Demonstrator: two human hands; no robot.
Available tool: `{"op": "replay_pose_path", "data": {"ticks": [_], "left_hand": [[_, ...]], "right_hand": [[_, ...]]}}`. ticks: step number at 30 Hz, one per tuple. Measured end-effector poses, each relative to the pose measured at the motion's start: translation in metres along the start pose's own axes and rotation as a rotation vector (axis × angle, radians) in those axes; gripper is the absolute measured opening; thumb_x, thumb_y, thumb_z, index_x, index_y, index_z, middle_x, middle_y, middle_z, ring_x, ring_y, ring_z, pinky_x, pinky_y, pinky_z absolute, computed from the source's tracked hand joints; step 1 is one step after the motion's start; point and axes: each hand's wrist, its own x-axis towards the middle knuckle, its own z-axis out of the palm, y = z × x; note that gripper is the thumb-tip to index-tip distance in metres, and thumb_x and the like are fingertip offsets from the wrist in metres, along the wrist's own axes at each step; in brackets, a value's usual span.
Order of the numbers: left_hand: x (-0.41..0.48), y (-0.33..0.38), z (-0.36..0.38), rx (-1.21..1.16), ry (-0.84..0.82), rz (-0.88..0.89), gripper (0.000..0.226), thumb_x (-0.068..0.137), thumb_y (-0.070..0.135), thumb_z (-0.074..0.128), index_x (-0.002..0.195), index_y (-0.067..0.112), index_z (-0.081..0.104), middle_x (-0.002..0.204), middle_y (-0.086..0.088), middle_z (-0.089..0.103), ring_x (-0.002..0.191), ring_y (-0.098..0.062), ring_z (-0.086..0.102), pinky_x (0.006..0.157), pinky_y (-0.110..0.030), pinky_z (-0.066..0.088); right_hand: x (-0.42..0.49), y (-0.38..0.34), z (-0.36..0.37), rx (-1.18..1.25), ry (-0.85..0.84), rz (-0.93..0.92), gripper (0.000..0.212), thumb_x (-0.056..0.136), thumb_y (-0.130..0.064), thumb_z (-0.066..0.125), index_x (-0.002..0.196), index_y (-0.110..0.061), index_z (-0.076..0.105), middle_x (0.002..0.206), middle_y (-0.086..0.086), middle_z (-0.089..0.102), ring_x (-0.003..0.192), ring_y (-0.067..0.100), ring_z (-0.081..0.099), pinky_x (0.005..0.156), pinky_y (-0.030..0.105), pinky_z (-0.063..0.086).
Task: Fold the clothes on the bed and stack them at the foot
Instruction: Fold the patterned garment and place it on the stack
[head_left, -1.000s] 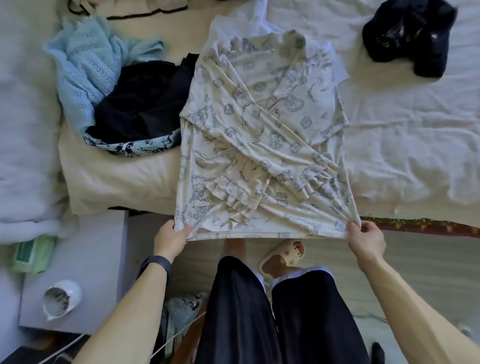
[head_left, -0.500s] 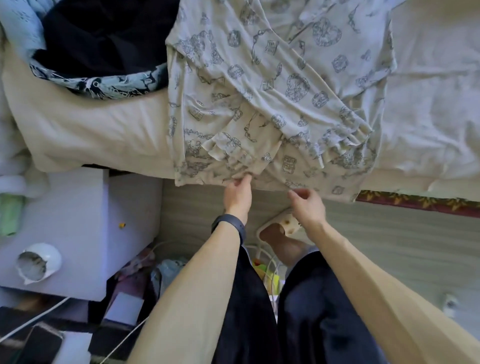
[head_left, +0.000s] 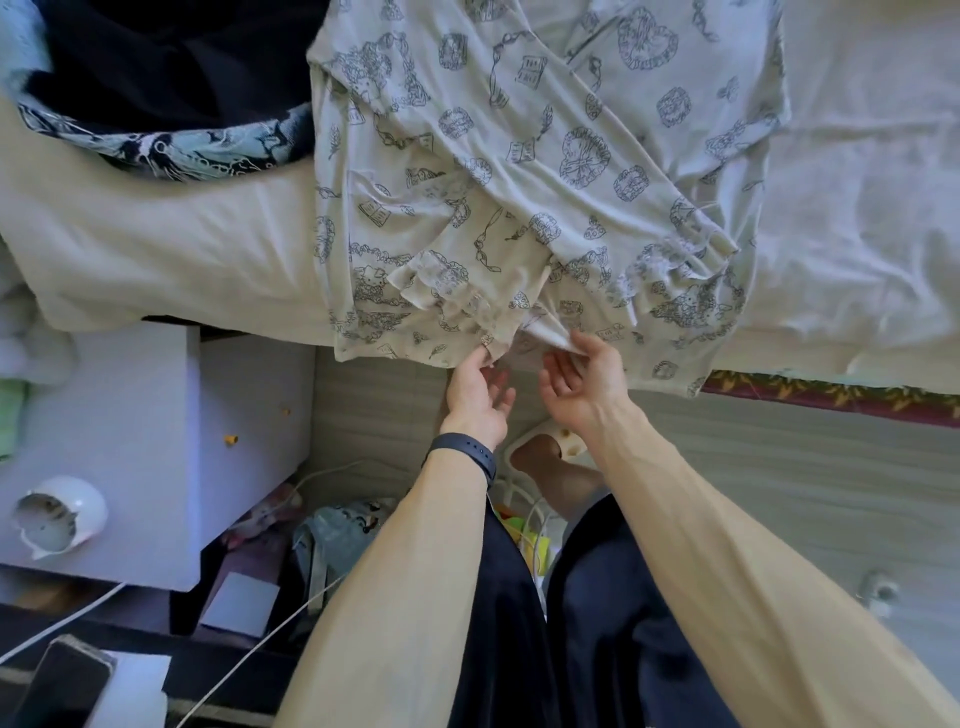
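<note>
The left hand (head_left: 479, 397) pinches the lower hem of the printed top (head_left: 467, 156) between thumb and forefinger, and its other fingers hang loosely curled below the cloth. Just beside it, the right hand (head_left: 584, 384) holds a small fold of the same hem, with the thumb on top and the curled fingers under it; both grips are narrow and close to each other, near the middle of the hem. A dark wristband (head_left: 463, 453) sits on the left wrist. The top is cream with grey drawings, it lies spread on the bed (head_left: 156, 249) with its sleeves crossed over the body, and its hem hangs over the bed's edge toward the person. To the left of it on the bed is a pile of dark clothes (head_left: 156, 62) on a blue patterned cloth (head_left: 197, 148). On the floor side stands a white cabinet (head_left: 135, 415) with a white round object (head_left: 60, 519) on it.
</note>
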Motion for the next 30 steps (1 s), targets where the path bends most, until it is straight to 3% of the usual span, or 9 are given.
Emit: {"op": "replay_pose_path", "data": {"ticks": [2,4,8,13,18,22,25,27,30], "left_hand": [[-0.001,-0.008,-0.003,-0.057,0.014,0.024,0.023,0.091,0.026,0.060,0.111,0.015,0.067,0.120,-0.002,0.068,0.102,-0.014,0.067,0.074,-0.030,0.045],[-0.002,-0.014,-0.004,-0.079,0.024,0.027,0.015,0.092,0.022,0.058,0.104,0.016,0.066,0.109,-0.001,0.071,0.090,-0.012,0.069,0.070,-0.028,0.045],[-0.002,-0.019,-0.001,-0.035,0.006,0.011,0.006,0.092,0.019,0.065,0.096,0.016,0.068,0.079,0.001,0.066,0.065,-0.013,0.059,0.050,-0.023,0.044],[0.000,-0.019,-0.004,0.140,0.006,0.036,0.015,0.094,0.028,0.067,0.103,0.015,0.069,0.086,-0.002,0.068,0.072,-0.015,0.062,0.049,-0.021,0.045],[-0.005,-0.014,-0.009,0.124,-0.021,0.038,0.006,0.095,0.024,0.065,0.097,0.020,0.070,0.083,0.002,0.072,0.073,-0.014,0.065,0.053,-0.023,0.045],[-0.008,-0.013,-0.018,0.132,0.001,0.033,0.008,0.096,0.024,0.065,0.099,0.019,0.069,0.088,0.000,0.073,0.078,-0.014,0.066,0.053,-0.024,0.048],[-0.007,-0.013,-0.025,0.173,0.001,0.047,0.011,0.095,0.029,0.068,0.100,0.019,0.069,0.087,0.001,0.073,0.076,-0.013,0.067,0.053,-0.025,0.047],[-0.006,-0.012,-0.028,0.216,-0.019,0.066,0.011,0.094,0.029,0.070,0.098,0.019,0.069,0.081,0.004,0.073,0.071,-0.012,0.066,0.055,-0.024,0.047],[-0.002,-0.011,-0.035,0.322,0.024,0.053,0.009,0.094,0.025,0.069,0.099,0.018,0.066,0.091,0.003,0.067,0.072,-0.011,0.062,0.059,-0.024,0.046]], "right_hand": [[-0.004,-0.001,-0.005,0.092,-0.016,0.006,0.004,0.096,-0.013,0.058,0.095,-0.010,0.060,0.106,0.007,0.067,0.093,0.017,0.068,0.074,0.030,0.050],[-0.007,-0.001,-0.006,0.170,-0.041,0.009,0.004,0.096,-0.010,0.056,0.094,-0.009,0.058,0.106,0.008,0.066,0.093,0.019,0.068,0.074,0.031,0.051],[-0.008,-0.004,-0.003,0.202,-0.113,0.043,0.010,0.089,-0.015,0.068,0.090,-0.011,0.059,0.080,0.001,0.058,0.064,0.012,0.056,0.064,0.025,0.043],[-0.001,-0.003,-0.007,0.054,-0.163,-0.029,0.020,0.086,-0.012,0.065,0.072,-0.017,0.053,0.058,-0.006,0.043,0.047,0.009,0.041,0.056,0.025,0.035],[0.005,0.005,-0.020,-0.296,-0.069,-0.219,0.019,0.080,-0.025,0.080,0.083,-0.015,0.064,0.064,-0.004,0.057,0.057,0.012,0.050,0.054,0.027,0.038],[0.009,0.019,-0.034,-0.461,-0.014,-0.263,0.051,0.073,-0.043,0.089,0.100,-0.004,0.071,0.089,0.004,0.069,0.068,0.015,0.056,0.059,0.029,0.043],[0.013,0.028,-0.043,-0.449,-0.109,-0.285,0.069,0.073,-0.040,0.090,0.118,0.007,0.066,0.085,0.003,0.072,0.066,0.014,0.063,0.055,0.026,0.044],[0.017,0.036,-0.049,-0.578,-0.100,-0.251,0.060,0.082,-0.041,0.085,0.119,0.002,0.065,0.080,-0.001,0.075,0.057,0.009,0.066,0.049,0.024,0.044],[0.026,0.045,-0.065,-0.690,0.055,-0.123,0.043,0.096,-0.041,0.068,0.121,-0.006,0.061,0.088,-0.001,0.071,0.055,0.011,0.064,0.048,0.023,0.042]]}}
